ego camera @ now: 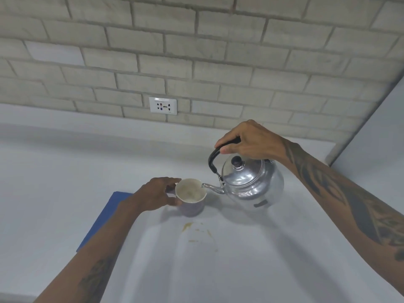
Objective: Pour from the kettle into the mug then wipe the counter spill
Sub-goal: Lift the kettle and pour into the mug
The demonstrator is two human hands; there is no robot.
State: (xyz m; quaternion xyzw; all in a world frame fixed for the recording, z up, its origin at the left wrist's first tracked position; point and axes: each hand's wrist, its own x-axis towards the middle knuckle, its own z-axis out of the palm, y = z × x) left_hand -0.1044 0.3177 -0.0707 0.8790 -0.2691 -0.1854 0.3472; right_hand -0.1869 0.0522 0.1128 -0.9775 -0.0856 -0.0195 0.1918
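Observation:
A shiny metal kettle hangs tilted above the white counter, its spout tip right at the rim of the mug. My right hand grips the kettle's black handle from above. The pale mug stands on the counter, and its inside looks wet and pale. My left hand wraps the mug's left side and steadies it. A brownish spill of thin streaks and drops lies on the counter just in front of the mug.
A blue cloth lies flat on the counter to the left, partly under my left forearm. A brick wall with a white power socket stands behind. A white panel closes the right side.

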